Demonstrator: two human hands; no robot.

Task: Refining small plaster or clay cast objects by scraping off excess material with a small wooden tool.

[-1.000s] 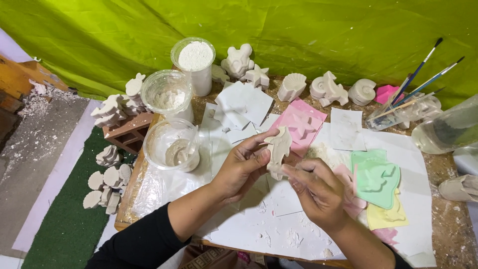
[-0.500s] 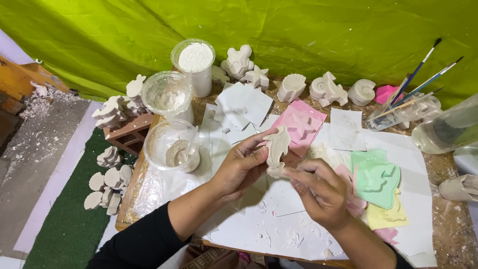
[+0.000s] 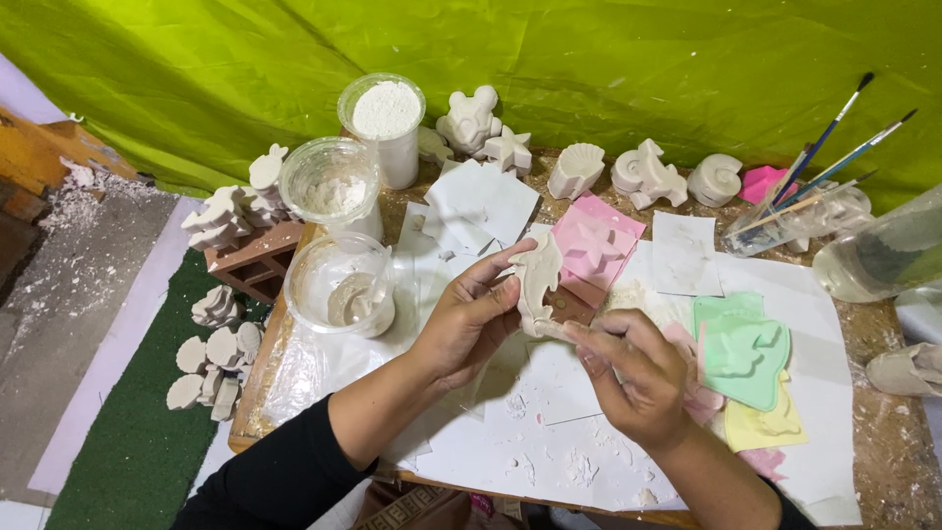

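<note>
My left hand point(image 3: 469, 319) holds a pale plaster figure point(image 3: 538, 278) upright by its side, above the white paper sheets point(image 3: 549, 432) on the table. My right hand point(image 3: 633, 373) pinches a thin tool against the lower edge of the figure; the tool is mostly hidden by my fingers. Small plaster crumbs lie on the paper below both hands. A pink mould point(image 3: 597, 245) lies just behind the figure, and a green mould point(image 3: 743, 348) sits to the right of my right hand.
A clear bowl point(image 3: 341, 285) with wet plaster, a second bowl point(image 3: 329, 182) and a tub of white powder point(image 3: 387, 113) stand at the left. Finished plaster casts point(image 3: 643, 175) line the back; more point(image 3: 211, 348) lie on the floor mat. Brushes in a clear holder point(image 3: 805, 211) stand right.
My hands and the figure stay in nearly the same place; the right hand has shifted slightly along the figure's lower edge.
</note>
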